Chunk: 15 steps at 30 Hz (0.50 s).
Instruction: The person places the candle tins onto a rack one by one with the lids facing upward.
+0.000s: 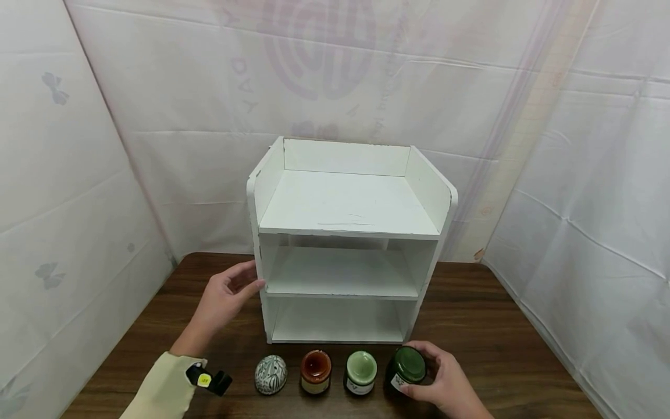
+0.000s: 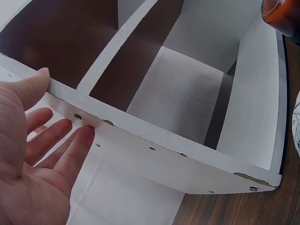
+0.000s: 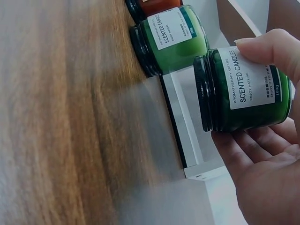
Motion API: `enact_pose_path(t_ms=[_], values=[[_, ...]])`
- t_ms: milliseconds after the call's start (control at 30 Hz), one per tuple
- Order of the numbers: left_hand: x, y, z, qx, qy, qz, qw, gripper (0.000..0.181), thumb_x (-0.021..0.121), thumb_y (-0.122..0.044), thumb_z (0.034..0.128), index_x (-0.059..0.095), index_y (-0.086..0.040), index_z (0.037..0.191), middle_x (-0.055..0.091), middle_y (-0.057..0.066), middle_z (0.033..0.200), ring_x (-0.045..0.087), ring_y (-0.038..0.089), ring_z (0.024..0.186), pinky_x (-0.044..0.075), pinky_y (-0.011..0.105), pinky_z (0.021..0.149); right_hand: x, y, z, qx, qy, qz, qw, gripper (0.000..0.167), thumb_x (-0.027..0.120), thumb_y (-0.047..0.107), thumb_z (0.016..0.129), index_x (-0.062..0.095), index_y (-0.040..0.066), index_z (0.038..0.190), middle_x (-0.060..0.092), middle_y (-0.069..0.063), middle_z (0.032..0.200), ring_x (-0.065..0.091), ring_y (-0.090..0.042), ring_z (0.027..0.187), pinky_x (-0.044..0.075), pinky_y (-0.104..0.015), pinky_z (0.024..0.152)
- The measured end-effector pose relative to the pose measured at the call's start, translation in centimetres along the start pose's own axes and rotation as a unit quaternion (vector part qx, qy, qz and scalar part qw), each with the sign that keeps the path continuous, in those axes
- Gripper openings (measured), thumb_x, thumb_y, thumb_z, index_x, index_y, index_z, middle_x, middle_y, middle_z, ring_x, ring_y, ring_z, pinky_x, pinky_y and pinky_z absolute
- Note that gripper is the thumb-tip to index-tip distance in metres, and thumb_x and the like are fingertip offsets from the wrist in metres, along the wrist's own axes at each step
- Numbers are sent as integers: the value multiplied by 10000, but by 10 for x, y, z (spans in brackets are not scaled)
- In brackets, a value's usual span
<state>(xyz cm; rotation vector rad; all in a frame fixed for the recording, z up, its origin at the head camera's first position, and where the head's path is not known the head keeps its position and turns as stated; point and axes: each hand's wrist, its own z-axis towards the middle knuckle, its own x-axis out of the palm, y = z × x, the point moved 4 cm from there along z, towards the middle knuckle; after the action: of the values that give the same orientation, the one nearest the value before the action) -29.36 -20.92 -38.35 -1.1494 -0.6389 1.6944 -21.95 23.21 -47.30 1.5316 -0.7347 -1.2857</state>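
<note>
In the head view my right hand [image 1: 445, 381] grips a dark green scented candle jar [image 1: 410, 365] at the right end of a row. Its black lid faces down and looks slightly off the table in the right wrist view; thumb and fingers [image 3: 234, 150] press opposite sides. To its left stand a light green candle jar [image 1: 361, 368], also lid down, and a reddish-brown jar [image 1: 316, 368]. My left hand [image 1: 225, 297] touches the left side of a white shelf unit [image 1: 348, 201], thumb on the front edge and relaxed fingers at the outer side.
A rounded black-and-white patterned object [image 1: 270, 375] sits at the row's left end. The shelf unit stands on a dark wooden table [image 1: 481, 326], behind the row. Pale sheeting [image 1: 199, 105] closes off the back and both sides.
</note>
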Motion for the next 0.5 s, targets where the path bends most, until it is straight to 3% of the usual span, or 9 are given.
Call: enact_pose_path(t_ms=[500], values=[[0,0,0,5,-18,-36,10000,468,733,-232,969,615,-83,1396,707,147,1278,636,-56,1061,522,131,874,1,11,-4,-361,-128,204,9991,590,862,42,763,566,39,1274,665,-116,1215,685,-134,990,558,-263,874]])
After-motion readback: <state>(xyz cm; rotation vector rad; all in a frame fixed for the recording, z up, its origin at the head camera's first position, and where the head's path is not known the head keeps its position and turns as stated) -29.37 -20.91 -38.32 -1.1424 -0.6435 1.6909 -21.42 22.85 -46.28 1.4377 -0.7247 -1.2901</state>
